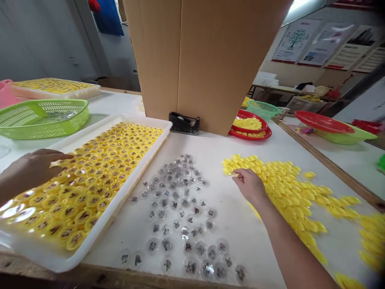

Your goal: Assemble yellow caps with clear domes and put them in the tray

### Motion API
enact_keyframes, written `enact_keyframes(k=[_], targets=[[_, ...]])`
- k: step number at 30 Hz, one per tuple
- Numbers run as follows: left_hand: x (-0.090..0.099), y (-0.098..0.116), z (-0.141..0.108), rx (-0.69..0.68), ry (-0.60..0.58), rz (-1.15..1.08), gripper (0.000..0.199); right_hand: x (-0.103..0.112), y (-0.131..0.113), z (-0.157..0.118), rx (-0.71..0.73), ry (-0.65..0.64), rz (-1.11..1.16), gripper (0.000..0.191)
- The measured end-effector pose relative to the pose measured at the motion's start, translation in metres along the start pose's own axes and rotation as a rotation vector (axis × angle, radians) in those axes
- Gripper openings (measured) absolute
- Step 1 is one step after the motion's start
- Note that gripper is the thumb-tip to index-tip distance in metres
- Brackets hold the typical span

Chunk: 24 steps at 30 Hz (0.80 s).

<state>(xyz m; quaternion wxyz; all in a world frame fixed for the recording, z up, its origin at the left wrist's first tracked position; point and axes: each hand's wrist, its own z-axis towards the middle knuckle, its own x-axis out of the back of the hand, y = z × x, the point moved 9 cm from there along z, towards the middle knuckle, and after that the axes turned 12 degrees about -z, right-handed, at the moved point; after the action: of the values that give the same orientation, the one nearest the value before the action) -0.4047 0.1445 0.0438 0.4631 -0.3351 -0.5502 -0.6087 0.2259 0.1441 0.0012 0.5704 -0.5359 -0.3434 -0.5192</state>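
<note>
My left hand [40, 170] is over the left part of a white tray [144, 172] filled with rows of yellow discs with dark printed pictures [111, 160]. Its fingers are closed on a small yellow and whitish piece [57, 163]. My right hand [248, 182] reaches to the near left edge of a spread of plain yellow discs [282, 180]; thumb and index finger come together at a disc there, and whether it is gripped is hard to tell. Between tray and yellow discs lie many clear round pieces with dark prints [176, 202] on the white table [240, 224].
A tall cardboard box [204, 60] stands at the back, with a black tape dispenser [184, 123] before it. Red plates [251, 130] of yellow pieces and a green basket [263, 109] are behind right. Another green basket [45, 120] sits at left. A wooden strip [325, 158] crosses the right.
</note>
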Motion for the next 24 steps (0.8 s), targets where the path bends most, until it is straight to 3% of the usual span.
enact_keyframes(k=[2,6,8,9,13,15,17,19,21,24], targets=[[0.006,0.053,-0.013,-0.058,0.082,0.002,0.045,-0.004,-0.002,0.015,-0.007,-0.029,-0.106,0.027],[0.000,0.188,-0.060,-0.297,0.164,-0.335,0.031,-0.021,-0.011,0.038,-0.006,-0.112,-0.228,0.028],[-0.019,0.240,-0.081,-0.377,0.115,-0.508,0.025,-0.026,-0.013,0.043,-0.001,-0.147,-0.259,0.025],[-0.034,0.256,-0.087,-0.349,0.063,-0.597,0.024,-0.026,-0.015,0.043,0.005,-0.157,-0.267,0.024],[-0.115,0.279,-0.096,0.041,-0.211,-0.999,0.029,-0.012,-0.038,0.025,0.093,-0.162,-0.241,0.025],[-0.154,0.288,-0.102,0.283,-0.359,-1.291,0.035,0.001,-0.065,0.006,0.199,-0.160,-0.190,0.023],[-0.182,0.306,-0.110,0.467,-0.518,-1.587,0.041,0.014,-0.098,-0.017,0.330,-0.169,-0.127,0.019],[-0.193,0.326,-0.114,0.521,-0.662,-1.807,0.040,0.023,-0.130,-0.039,0.470,-0.188,-0.052,0.018],[-0.193,0.337,-0.113,0.482,-0.726,-1.938,0.030,0.027,-0.153,-0.053,0.596,-0.210,0.060,0.021],[-0.194,0.330,-0.109,0.455,-0.686,-1.988,0.019,0.018,-0.152,-0.048,0.583,-0.225,0.184,0.025]])
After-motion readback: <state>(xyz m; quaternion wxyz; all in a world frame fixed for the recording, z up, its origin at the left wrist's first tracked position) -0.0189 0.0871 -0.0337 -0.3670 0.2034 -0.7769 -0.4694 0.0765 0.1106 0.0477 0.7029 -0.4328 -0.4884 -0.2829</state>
